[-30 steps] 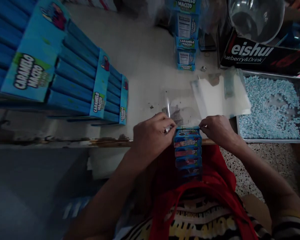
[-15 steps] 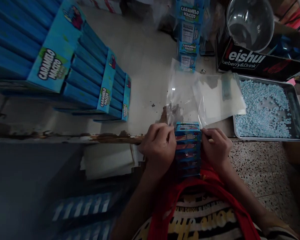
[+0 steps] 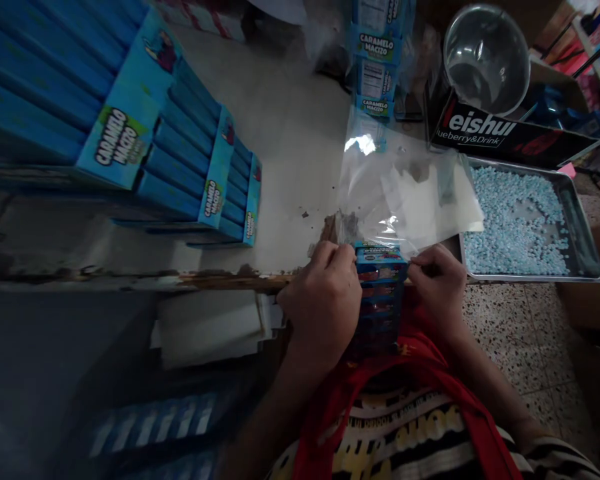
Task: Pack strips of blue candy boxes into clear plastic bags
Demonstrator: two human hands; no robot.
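A clear plastic bag (image 3: 367, 190) lies over the table edge, its mouth at the top of a stack of blue candy boxes (image 3: 380, 293) held against my red apron. My left hand (image 3: 325, 300) pinches the bag's left side, next to the top box. On the other side, my right hand (image 3: 440, 280) pinches the bag's right edge between thumb and fingers. Right of the bag, more clear bags and pale sheets (image 3: 430, 203) lie on the table.
Large blue "Caramelo Macizo" boxes (image 3: 120, 143) stand at the left. A metal tray (image 3: 587, 233) of pale blue pellets is at the right, below a black box (image 3: 495, 137) and a metal bowl (image 3: 487, 60). More blue packs (image 3: 375, 77) stand at the back.
My left hand has moved slightly right and up along the bag. The bag has spread and shifted over the sheets. The view has shifted a little.
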